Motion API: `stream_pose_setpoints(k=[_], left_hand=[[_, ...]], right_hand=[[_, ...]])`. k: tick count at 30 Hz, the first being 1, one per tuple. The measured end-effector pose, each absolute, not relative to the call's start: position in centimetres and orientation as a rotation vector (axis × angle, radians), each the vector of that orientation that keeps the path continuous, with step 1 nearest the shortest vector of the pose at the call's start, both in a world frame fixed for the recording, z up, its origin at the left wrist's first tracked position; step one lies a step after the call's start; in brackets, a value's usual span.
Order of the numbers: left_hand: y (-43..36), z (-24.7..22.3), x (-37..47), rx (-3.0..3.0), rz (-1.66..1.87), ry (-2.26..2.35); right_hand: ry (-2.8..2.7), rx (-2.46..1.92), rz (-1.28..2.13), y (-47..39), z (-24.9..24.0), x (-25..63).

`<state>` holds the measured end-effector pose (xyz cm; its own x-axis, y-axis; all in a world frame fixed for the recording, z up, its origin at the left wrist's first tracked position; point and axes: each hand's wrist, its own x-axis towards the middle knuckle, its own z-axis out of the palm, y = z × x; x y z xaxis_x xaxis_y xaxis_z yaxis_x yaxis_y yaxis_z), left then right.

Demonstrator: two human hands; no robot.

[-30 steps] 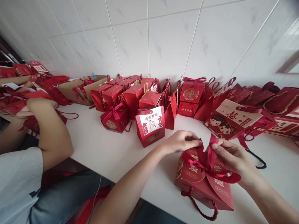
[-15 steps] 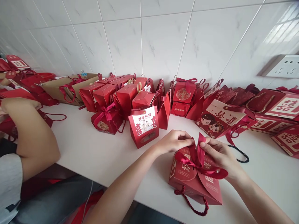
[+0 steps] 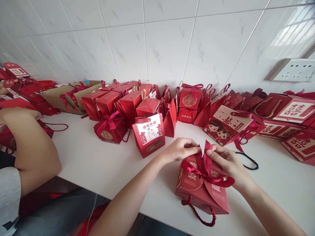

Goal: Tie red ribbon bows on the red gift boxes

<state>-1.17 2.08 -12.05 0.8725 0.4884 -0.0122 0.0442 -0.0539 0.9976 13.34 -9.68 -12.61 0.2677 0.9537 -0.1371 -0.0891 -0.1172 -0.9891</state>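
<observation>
both hands pinch the red ribbon atop a red gift box on the white counter: left hand and right hand, each grip closed on it.

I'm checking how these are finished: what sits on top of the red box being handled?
A dark red ribbon, pinched by the left hand and right hand, crosses the red box. The contents are covered.
</observation>
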Motion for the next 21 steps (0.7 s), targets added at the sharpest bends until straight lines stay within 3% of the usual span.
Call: stream_pose_setpoints(k=[21], left_hand=[[1.85,-11.86,-1.12,1.538,0.38,0.476]], right_hand=[[-0.9,-1.322,1.153,-9.56,-12.45,13.29]])
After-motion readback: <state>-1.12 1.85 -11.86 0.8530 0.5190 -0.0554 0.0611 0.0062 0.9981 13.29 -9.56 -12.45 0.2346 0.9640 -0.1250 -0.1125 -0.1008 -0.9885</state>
